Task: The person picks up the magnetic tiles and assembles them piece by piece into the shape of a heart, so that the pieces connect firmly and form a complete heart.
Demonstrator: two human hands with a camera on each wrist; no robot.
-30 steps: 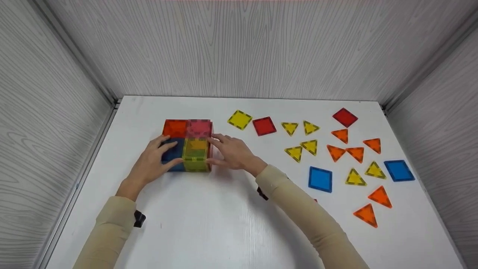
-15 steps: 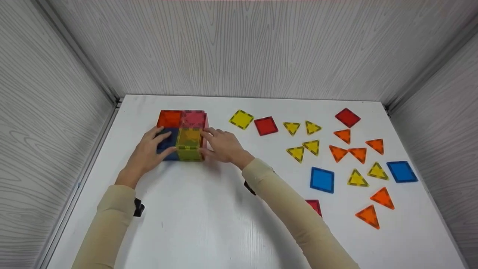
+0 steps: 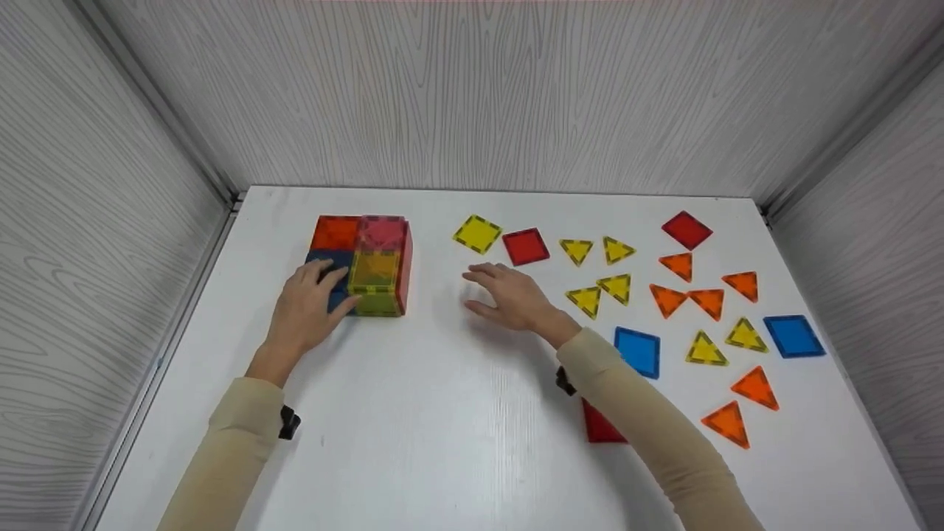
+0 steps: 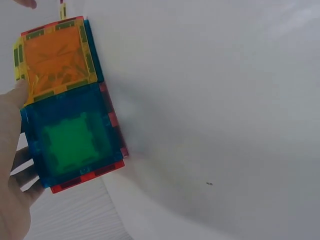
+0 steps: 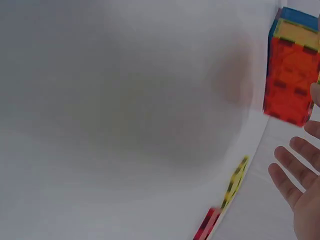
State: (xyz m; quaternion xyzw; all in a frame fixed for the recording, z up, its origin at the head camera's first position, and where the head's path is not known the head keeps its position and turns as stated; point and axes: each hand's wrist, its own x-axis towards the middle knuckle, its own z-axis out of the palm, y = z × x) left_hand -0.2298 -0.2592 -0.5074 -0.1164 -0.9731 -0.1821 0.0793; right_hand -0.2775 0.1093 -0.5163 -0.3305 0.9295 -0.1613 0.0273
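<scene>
On the surface (image 3: 413, 442), the left hand (image 3: 301, 310) gripped the near left corner of the tile block (image 3: 377, 269), fingers bent; the right hand (image 3: 512, 299) was spread, empty, apart from it. The block, left of centre, looked light, stiff, slick and liable to split at seams; opposite walls, held low, seemed safest. Farther off lay 1 red square (image 3: 526, 247) and 1 yellow square (image 3: 477, 234).

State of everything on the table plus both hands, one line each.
Tile box: assembled, standing on the table
Left hand: gripping the tile box at its blue part
Right hand: off the box, holding nothing
Yellow square: flat
Red squares: three, flat, one partly hidden by the right sleeve
Blue squares: two, flat
Yellow triangles: six, flat
Orange triangles: six, flat
</scene>
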